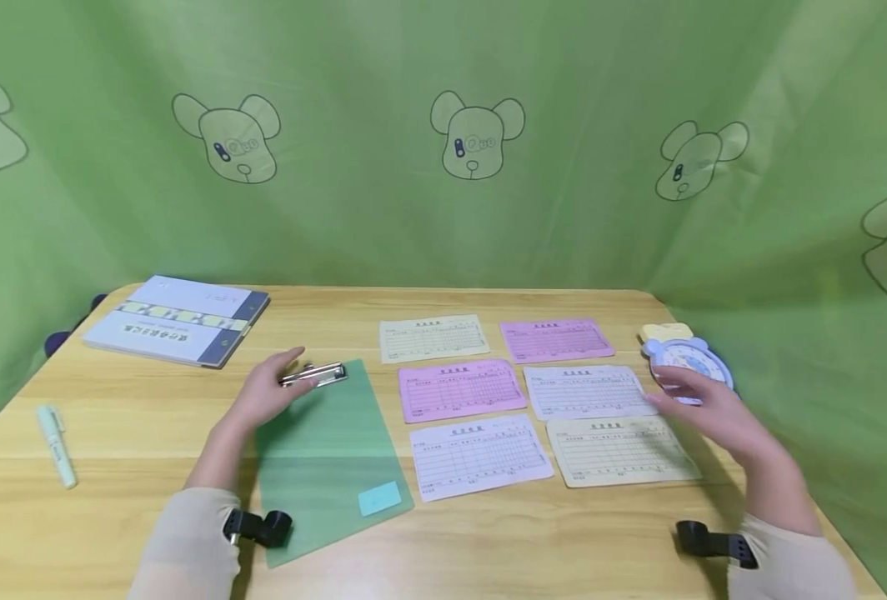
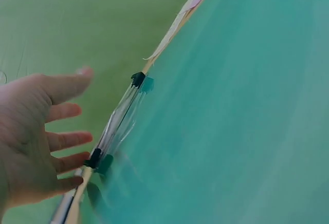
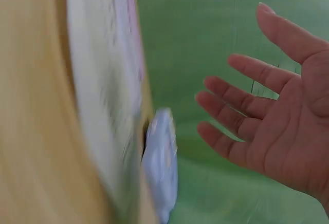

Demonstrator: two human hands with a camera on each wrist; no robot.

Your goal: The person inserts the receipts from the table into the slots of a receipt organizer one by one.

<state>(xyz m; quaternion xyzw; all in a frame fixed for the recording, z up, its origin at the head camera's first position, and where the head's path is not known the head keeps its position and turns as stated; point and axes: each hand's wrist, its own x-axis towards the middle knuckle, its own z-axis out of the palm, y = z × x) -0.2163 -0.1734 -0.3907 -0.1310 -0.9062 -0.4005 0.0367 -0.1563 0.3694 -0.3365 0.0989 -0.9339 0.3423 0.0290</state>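
Observation:
My left hand (image 1: pixel 269 393) hovers at the metal clip (image 1: pixel 331 372) of a translucent green clipboard (image 1: pixel 319 450), fingers spread and nothing gripped. In the left wrist view its fingertips overlap one end of the clip. A light blue sticky note (image 1: pixel 379 498) lies on the board's lower right corner. Over on the right, my right hand (image 1: pixel 717 412) is held in the air with relaxed, parted fingers and an empty palm. Below and beside it are a cream form (image 1: pixel 616 450), a pale blue form (image 1: pixel 586 392) and a blue bear-eared round object (image 3: pixel 162 167), partly hidden behind the fingers in the head view.
More printed forms lie in rows: a white one (image 1: pixel 481 458), a pink one (image 1: pixel 458 392), another pink one (image 1: pixel 556 340) and a cream one (image 1: pixel 432 337). Notebooks (image 1: pixel 166 325) lie at the back left, a mint pen (image 1: pixel 57 446) at the left. Green curtain (image 1: pixel 368 208) surrounds the table.

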